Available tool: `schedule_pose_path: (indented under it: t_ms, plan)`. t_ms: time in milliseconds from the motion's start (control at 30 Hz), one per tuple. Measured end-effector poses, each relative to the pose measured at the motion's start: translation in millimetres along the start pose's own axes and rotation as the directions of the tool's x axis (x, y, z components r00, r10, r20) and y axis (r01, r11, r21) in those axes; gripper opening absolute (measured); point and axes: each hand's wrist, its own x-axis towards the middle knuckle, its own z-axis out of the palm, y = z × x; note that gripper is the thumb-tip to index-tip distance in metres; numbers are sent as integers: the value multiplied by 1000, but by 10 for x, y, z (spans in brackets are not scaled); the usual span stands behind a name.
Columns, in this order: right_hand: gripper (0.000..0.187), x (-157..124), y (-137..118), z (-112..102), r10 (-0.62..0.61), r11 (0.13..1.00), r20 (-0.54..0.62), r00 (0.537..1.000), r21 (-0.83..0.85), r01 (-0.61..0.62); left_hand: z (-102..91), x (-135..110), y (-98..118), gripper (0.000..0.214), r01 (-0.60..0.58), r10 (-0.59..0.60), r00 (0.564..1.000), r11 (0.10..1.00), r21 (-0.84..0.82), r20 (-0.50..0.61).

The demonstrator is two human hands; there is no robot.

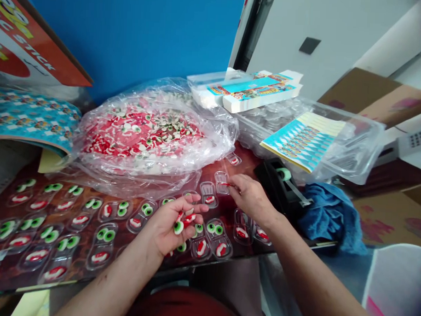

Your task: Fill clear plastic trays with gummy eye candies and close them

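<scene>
Our left hand [172,222], palm up, fingers loosely spread, cradles smooth eye and teeth pieces [179,227]; our right hand [249,196] pinches a red piece [225,184] over a clear moulded tray [221,176]. Beyond: a crinkled plastic bag [216,140], a carton [45,46] reading "STICK".

Via remote feed, I read "STICK" on the orange-red box [38,36], upper left, preceded by what looks like "CC"; yellow lettering above: illegible to me. Print on blue-and-white carton [261,90], flat sheets [304,138], curved sheet [32,115]: too small.
</scene>
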Motion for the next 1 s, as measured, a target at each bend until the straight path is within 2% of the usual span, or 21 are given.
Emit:
schedule_pose_path:
  t_ms: [133, 200, 233, 333, 400, 500, 633, 733, 800, 833, 900, 967, 1000]
  plan:
    - [18, 18, -27, 45, -46, 993, 62, 997, -106, 53, 18, -18, 32, 32, 12, -12, 1000, 1000, -20, -5]
    - [17, -11, -29, -30, -87, 989, 97, 991, -114, 98, 34, -23, 32, 30, 21, -20, 1000, 999, -32, 7]
    - [18, -44, -31, -92, -99, 988, 80, 992, -112, 108, 43, -22, 26, 29, 24, -23, 1000, 999, -36, 14]
    - [20, -211, -95, -305, -99, 994, -141, 985, -65, 91, 87, -2, -12, 29, 35, -33, 998, 999, -42, 44]
    - [20, -342, -210, -392, -109, 991, -236, 966, 50, 124, 136, 28, -53, 29, 51, -48, 996, 998, -42, 69]
    - [16, -485, -436, -361, -179, 948, -145, 973, 239, 210, 217, 81, -137, 25, 75, -71, 989, 997, -31, 132]
    - [17, -567, -606, -187, -191, 939, -53, 980, 279, 198, 260, 115, -271, 23, 90, -100, 969, 995, 52, 224]
    - [19, -613, -542, -164, -137, 936, -55, 989, 319, 148, 250, 120, -342, 22, 119, -141, 962, 988, 103, 236]
    - [18, -626, -392, -226, -98, 928, -54, 994, 356, 111, 248, 129, -366, 23, 134, -163, 957, 982, 130, 241]
    - [18, -621, -286, -274, -61, 943, -55, 997, 324, 75, 250, 135, -371, 24, 139, -169, 956, 981, 139, 239]
    - [19, -588, -42, -373, 70, 994, -28, 997, 83, -67, 257, 148, -371, 25, 147, -176, 960, 979, 143, 218]
    - [21, -539, 188, -441, 219, 947, -6, 976, -242, -214, 262, 156, -363, 26, 156, -179, 966, 979, 130, 189]
    - [22, -515, 275, -452, 264, 905, 11, 964, -348, -244, 261, 155, -357, 26, 158, -177, 968, 980, 118, 177]
